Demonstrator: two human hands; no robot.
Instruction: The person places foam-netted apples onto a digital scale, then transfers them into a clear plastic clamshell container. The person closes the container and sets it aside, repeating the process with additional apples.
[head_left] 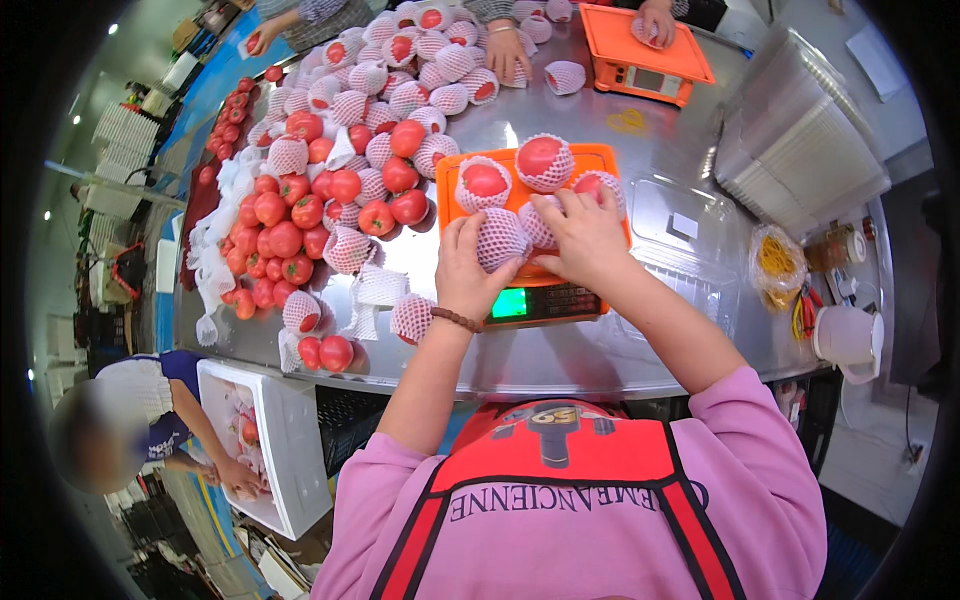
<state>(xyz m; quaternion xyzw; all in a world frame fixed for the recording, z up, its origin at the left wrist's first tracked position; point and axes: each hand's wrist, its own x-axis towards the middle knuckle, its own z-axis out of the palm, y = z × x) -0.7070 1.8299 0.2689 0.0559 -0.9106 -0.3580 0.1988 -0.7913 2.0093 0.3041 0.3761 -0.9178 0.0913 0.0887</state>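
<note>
Several tomatoes in pink-white foam nets sit on the orange tray (449, 206) of a weighing scale (545, 304) with a lit green display. My left hand (468, 275) curves round a netted tomato (501, 240) at the tray's near left, thumb on its near side. My right hand (588, 238) is closed over another netted tomato (537, 224) beside it, partly hiding it. Behind them stand two more netted tomatoes, one at the far left (484, 182) and one in the far middle (545, 162). A further netted tomato (600, 186) shows past my right fingers.
Bare tomatoes (285, 238) and netted ones heap on the metal table's left. Empty foam nets (379, 287) lie near my left wrist. Clear plastic trays (800, 130) stack at right, near yellow rubber bands (777, 258). Co-workers' hands (507, 52) reach in opposite; another person works at a white foam box (300, 450).
</note>
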